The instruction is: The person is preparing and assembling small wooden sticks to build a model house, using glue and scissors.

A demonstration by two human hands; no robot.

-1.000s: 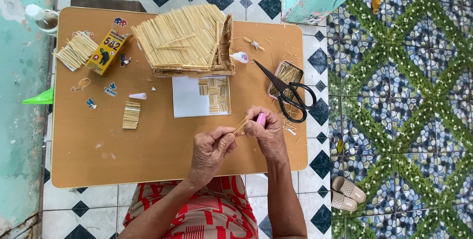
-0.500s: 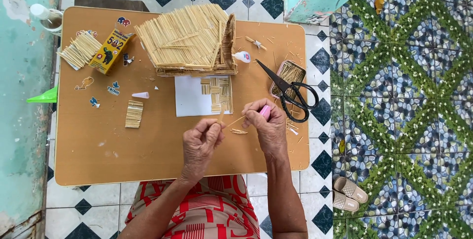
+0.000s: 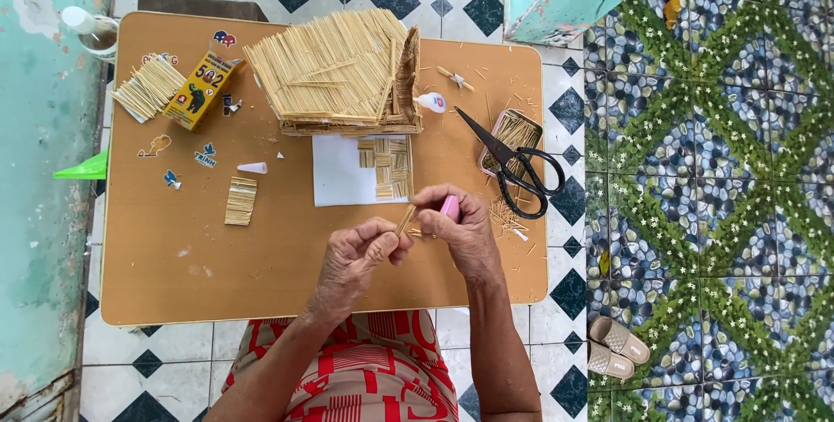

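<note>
— Stick: where is it?
— Above the table, pinched by the left hand.
— And the right hand?
— Clenched on a pink tool; scissors at 2 o'clock.

The right hand hides most of a pink tool. Beside it, the scissors cover part of a tin of sticks, whose contents blur together.
</note>
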